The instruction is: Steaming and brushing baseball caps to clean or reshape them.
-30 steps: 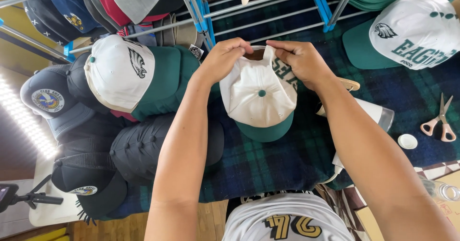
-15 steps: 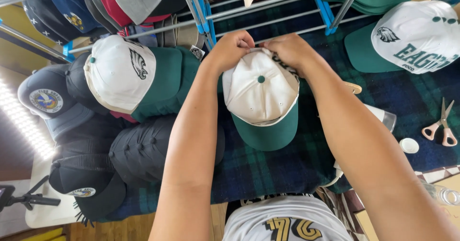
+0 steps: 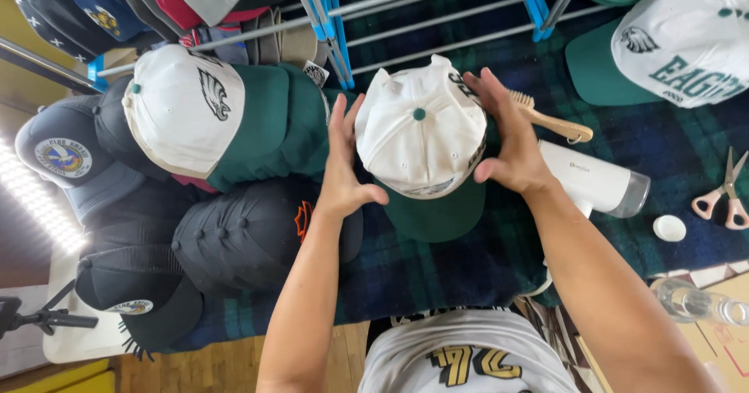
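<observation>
A white cap with a green brim and green top button [image 3: 421,139] sits between my two hands above the dark plaid cloth [image 3: 437,276]. My left hand [image 3: 343,159] presses its palm and fingers against the cap's left side. My right hand [image 3: 507,139] cups the right side, thumb under the edge near the brim. The brim points toward me.
Left of my hands lies a pile of caps: a white and green one [image 3: 211,120], several black and grey ones [image 3: 242,237]. Another white and green cap [image 3: 679,42] lies at the far right. A wooden brush [image 3: 558,124], white steamer [image 3: 597,178], scissors [image 3: 725,194], small white lid [image 3: 669,227], metal rack [image 3: 437,14].
My hands left the back strap of the cap and now grip its two sides. The cap has turned so its crown faces up.
</observation>
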